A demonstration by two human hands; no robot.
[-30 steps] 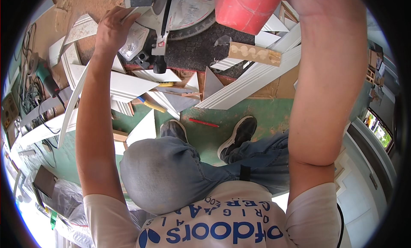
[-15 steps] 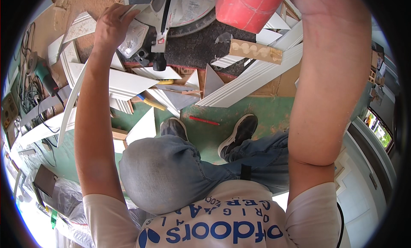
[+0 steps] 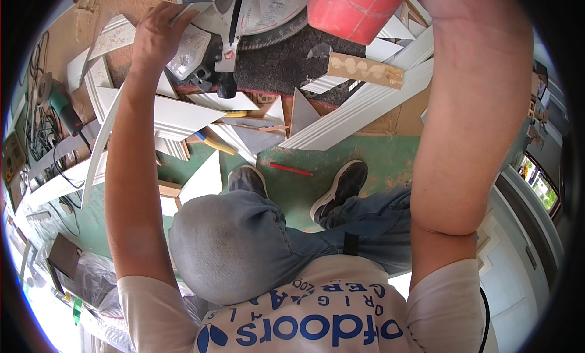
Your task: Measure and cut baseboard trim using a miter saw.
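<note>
A mitre saw with a silver round base (image 3: 268,15), black front knob (image 3: 226,85) and red housing (image 3: 356,9) fills the top middle. My left hand (image 3: 159,36) has its fingers bent over a pale strip (image 3: 186,9) at the saw's left; whether this is a loose piece or part of the saw I cannot tell. My right hand (image 3: 454,3) is at the top right beside the red housing, its fingers out of sight.
White moulding offcuts (image 3: 164,115), a wood scrap (image 3: 365,70) and a yellow-handled tool (image 3: 216,143) lie around the saw. A green angle grinder (image 3: 61,106) and tangled cables are at left. A red pencil (image 3: 291,169) lies on the green floor (image 3: 286,194) between my shoes.
Both hands and forearms have shifted slightly toward the top of the picture. The red housing has moved slightly right. The offcuts sit a little higher in view.
</note>
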